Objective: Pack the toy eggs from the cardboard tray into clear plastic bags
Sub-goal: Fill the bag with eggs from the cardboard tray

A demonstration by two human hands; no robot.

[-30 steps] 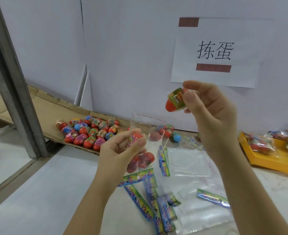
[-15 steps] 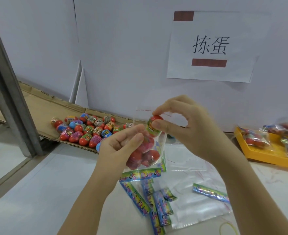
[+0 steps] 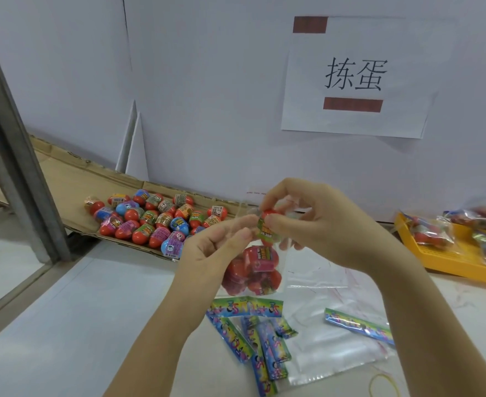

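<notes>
My left hand [image 3: 216,247] pinches the top edge of a clear plastic bag [image 3: 253,270] that hangs above the table with several red toy eggs inside. My right hand [image 3: 322,224] grips a red toy egg with a green label [image 3: 267,229] at the bag's mouth. Many more red and blue toy eggs [image 3: 153,220] lie on the flat cardboard tray [image 3: 72,190] against the wall at the left.
Colourful header cards [image 3: 253,333] and flat clear bags [image 3: 327,339] lie on the white table below my hands. A yellow tray [image 3: 448,262] with filled bags stands at the right. A yellow rubber band [image 3: 383,385] lies near the front. A metal post [image 3: 15,156] stands at the left.
My right hand came down from head height with the egg to the mouth of the bag held by my left hand. The egg now sits partly in the opening.
</notes>
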